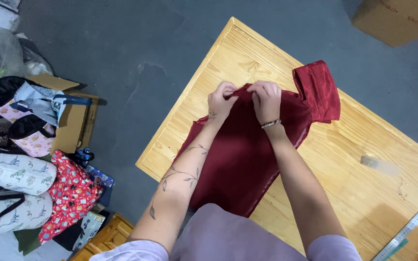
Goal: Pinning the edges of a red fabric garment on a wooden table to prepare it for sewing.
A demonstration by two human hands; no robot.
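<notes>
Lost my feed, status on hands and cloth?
Left hand and right hand both pinching the red cloth at its far edge. Cloth flat on wooden table. Metal ruler well aside.

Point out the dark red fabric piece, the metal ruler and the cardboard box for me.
Dark red fabric piece (240,164), head view: on the flat middle panel between the forearms.
Long metal ruler (412,224), head view: mid-length, at the wooden table's right edge.
Brown cardboard box (393,19), head view: its side face, top right on the floor.

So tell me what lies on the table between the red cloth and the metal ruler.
Head view: between the red cloth and the metal ruler lies mostly bare wooden table, with one small blurred pale object.
</notes>
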